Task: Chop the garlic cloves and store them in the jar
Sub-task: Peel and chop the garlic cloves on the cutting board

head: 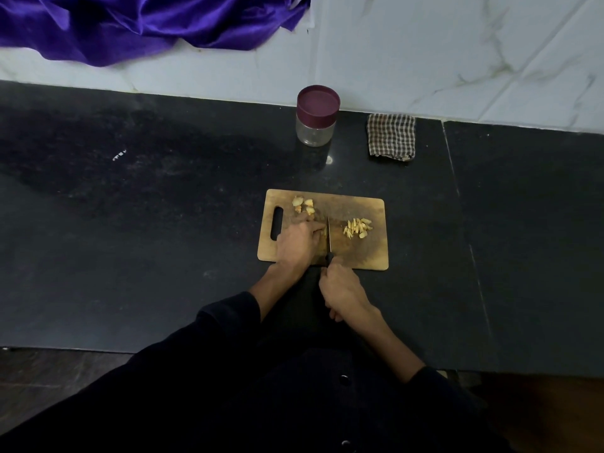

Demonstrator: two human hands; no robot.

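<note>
You are partway through chopping: your right hand [343,294] is wrapped around the handle of a knife [328,238] whose blade stands on the wooden cutting board [369,256], while your left hand [299,240] curls its fingers down beside the blade, seemingly pinning a clove hidden beneath them. A pile of chopped garlic [357,227] lies right of the blade, and several whole garlic cloves [304,204] wait at the board's far left. The jar [316,116] stands beyond the board with its lid on, apparently empty, so filling it remains.
</note>
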